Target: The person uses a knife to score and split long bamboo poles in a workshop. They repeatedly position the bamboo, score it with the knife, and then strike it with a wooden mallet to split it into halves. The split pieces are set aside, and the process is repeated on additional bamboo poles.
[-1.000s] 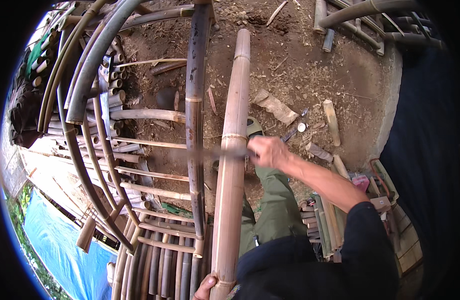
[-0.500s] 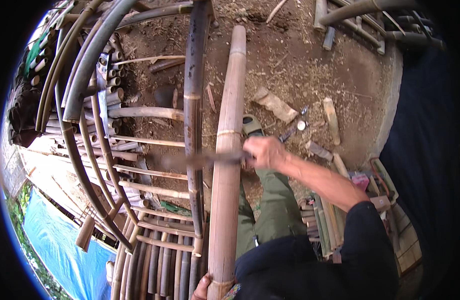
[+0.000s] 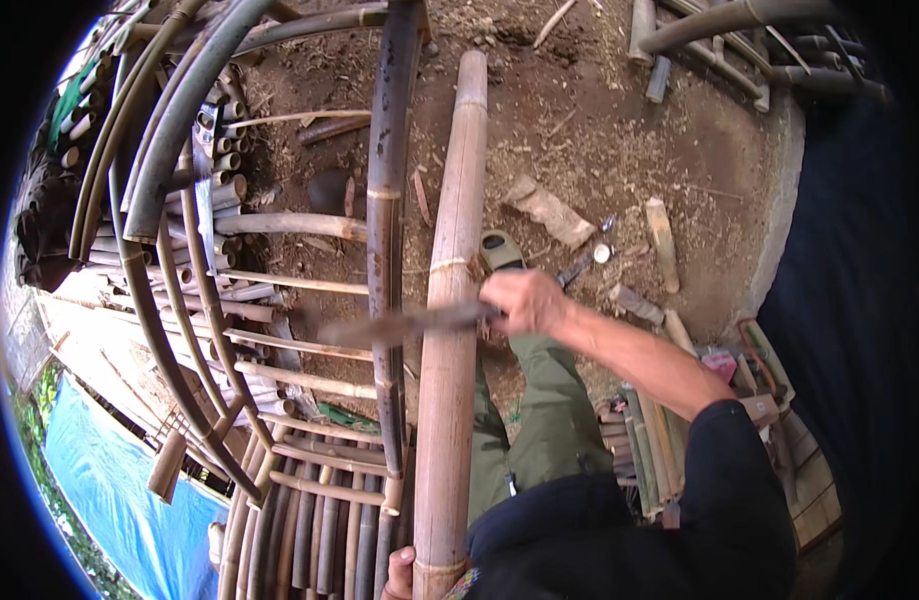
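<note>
A thick, pale brown bamboo pole (image 3: pixel 448 400) runs lengthwise before me, from my body out to the far ground. My left hand (image 3: pixel 401 573) is wrapped round its near end at the lower edge, only partly in view. My right hand (image 3: pixel 525 302) is closed on the handle of a machete-like knife. The long dark blade (image 3: pixel 405 325) lies across the pole, pointing left, and motion blurs it. Whether its edge touches the pole I cannot tell. Just beyond the blade, a node ring circles the pole.
A bamboo frame with rungs (image 3: pixel 385 200) stands close on the left, with a handsaw (image 3: pixel 206 190) by it. Stacked bamboo (image 3: pixel 230 190) lies farther left. Offcuts (image 3: pixel 550 210) and shavings litter the dirt around my shoe (image 3: pixel 500 250). More bamboo pieces (image 3: pixel 650 450) lie at my right.
The pole has shifted slightly left at its far and middle parts. My right hand has moved a little left, and the blade's tip sits slightly nearer and farther right.
</note>
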### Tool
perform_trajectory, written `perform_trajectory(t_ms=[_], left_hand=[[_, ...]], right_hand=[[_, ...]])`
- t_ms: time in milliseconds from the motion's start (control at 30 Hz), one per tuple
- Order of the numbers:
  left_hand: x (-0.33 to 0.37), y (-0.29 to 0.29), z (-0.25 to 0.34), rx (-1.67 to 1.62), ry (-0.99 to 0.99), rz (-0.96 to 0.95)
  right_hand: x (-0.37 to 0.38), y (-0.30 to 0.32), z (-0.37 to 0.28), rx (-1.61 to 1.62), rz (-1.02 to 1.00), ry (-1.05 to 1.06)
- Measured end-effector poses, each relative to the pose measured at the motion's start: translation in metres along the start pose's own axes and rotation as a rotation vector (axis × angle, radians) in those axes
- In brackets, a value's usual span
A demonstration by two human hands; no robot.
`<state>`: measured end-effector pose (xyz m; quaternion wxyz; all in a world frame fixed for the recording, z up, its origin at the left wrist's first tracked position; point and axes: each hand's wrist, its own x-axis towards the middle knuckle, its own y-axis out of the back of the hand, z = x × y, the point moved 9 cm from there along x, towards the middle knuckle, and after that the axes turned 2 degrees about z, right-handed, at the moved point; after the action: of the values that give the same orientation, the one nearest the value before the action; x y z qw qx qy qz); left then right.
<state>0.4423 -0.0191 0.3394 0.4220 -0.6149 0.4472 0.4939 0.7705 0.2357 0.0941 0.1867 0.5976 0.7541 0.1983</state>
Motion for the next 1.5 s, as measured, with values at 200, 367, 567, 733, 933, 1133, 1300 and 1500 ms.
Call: perform_trajectory(t_ms=[200,367,567,733,933,1133,1300,1500], left_hand=[[0.002,-0.010,0.006,-0.005,0.023,-0.045],[0.019,-0.042,0.009,-0.020,0.072,-0.180],[0.095,-0.110,0.072,0.026,0.065,-0.671],[0.250,-0.166,0.166,-0.259,-0.017,-0.685],[0.231,-0.123,0.180,0.607,-0.163,-0.306],[0.108,-0.036,0.129,1.166,-0.413,0.043],[0.063,-0.004,0.092,1.401,-0.339,0.231],[0.098,0.001,0.084,1.367,-0.303,0.278]], right_hand=[[-0.005,-0.005,0.010,0.062,-0.083,-0.105],[0.003,0.015,0.096,-0.137,-0.068,-0.560],[0.002,0.007,0.080,-0.242,0.006,-0.197],[-0.022,0.066,0.166,-0.098,0.290,-0.745],[-0.126,0.100,0.189,-0.065,0.343,-1.087],[-0.244,0.064,0.174,-0.145,0.461,-1.198],[-0.276,0.013,0.140,-0.222,0.533,-1.002],[-0.239,-0.074,0.155,-0.156,0.083,-1.025]])
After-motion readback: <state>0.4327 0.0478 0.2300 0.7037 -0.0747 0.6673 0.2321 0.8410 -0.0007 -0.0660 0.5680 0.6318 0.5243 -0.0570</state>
